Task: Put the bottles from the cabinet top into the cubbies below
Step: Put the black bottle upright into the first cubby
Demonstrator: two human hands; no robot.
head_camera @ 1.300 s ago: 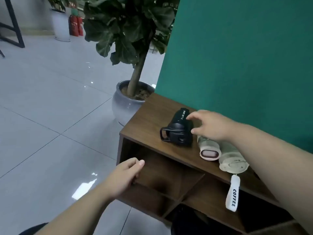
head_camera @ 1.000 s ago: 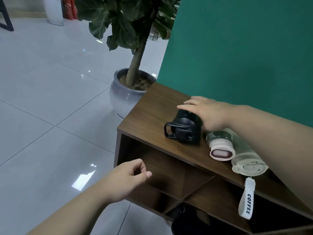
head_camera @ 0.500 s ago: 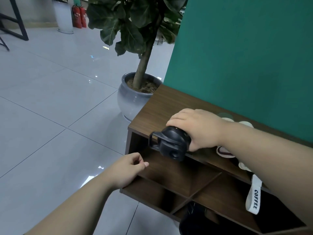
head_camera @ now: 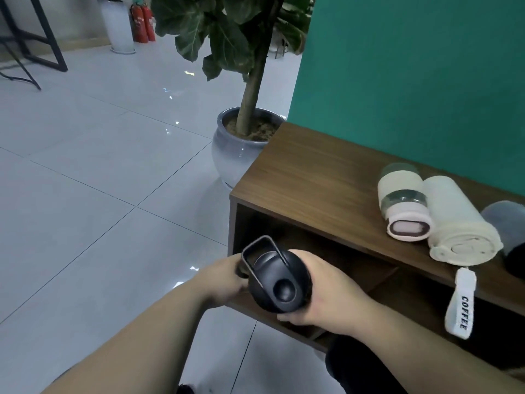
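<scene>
A black sports bottle [head_camera: 279,282] with a loop handle is held lid towards me in front of the upper left cubby [head_camera: 306,251] of the brown cabinet [head_camera: 312,172]. My right hand [head_camera: 326,294] grips its right side and my left hand [head_camera: 227,280] touches its left side near the handle. On the cabinet top lie a small pink-lidded bottle [head_camera: 403,206], a cream bottle [head_camera: 460,226] with a white "COFFEE" strap [head_camera: 461,305], and a dark bottle [head_camera: 508,237] cut off at the right edge.
A potted plant in a grey pot [head_camera: 241,149] stands on the tiled floor just left of the cabinet. A green wall [head_camera: 412,66] rises behind it. Black metal frame legs [head_camera: 42,38] and red extinguishers [head_camera: 143,22] are far left.
My right hand has lifted the black bottle off the cabinet top and brought it down in front of the cubbies. My left hand has come up to its left side.
</scene>
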